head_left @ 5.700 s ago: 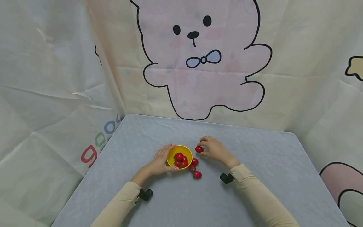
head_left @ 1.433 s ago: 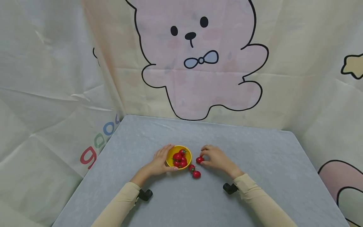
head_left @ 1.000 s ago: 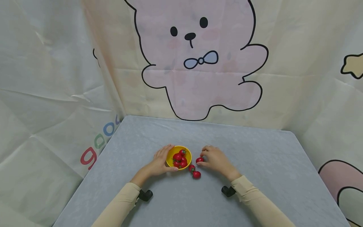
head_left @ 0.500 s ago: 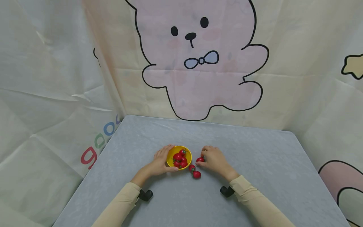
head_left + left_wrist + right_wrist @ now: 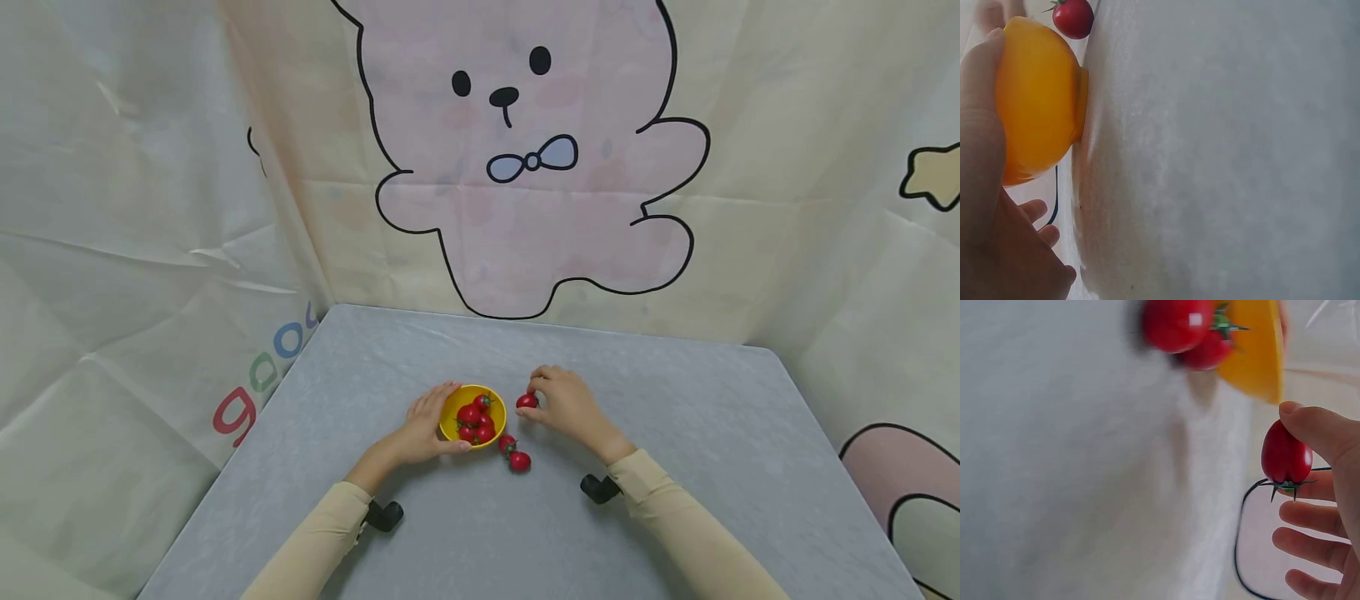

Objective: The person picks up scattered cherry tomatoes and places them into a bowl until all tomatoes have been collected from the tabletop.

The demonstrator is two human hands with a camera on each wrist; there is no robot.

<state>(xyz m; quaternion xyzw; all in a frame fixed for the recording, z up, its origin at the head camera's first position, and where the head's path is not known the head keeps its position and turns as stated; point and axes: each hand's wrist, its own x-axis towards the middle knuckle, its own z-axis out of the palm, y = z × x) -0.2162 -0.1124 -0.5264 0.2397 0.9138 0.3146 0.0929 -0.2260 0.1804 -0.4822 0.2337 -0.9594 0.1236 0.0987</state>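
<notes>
A yellow bowl [image 5: 450,417] with several red cherry tomatoes [image 5: 469,415] in it stands on the table. My left hand [image 5: 426,429] holds the bowl from its left side, thumb at the near rim and fingers round the far side. To the right of the bowl, my right hand [image 5: 568,404] pinches one cherry tomato [image 5: 1286,453] between thumb and index finger. In the right wrist view it is off the table, its green calyx pointing down in the picture. Two more cherry tomatoes [image 5: 520,462] lie on the table against the bowl's right near side.
A grey cloth covers the table [image 5: 480,533]. Behind it hangs a pale curtain [image 5: 780,208] printed with a pink bear, and another curtain [image 5: 150,250] with coloured letters hangs at the left. Each wrist carries a black camera [image 5: 600,488].
Over the last few seconds a tomato has joined those in the bowl. My right hand has gripped another tomato from the table and lifted it. My left hand has stayed on the bowl.
</notes>
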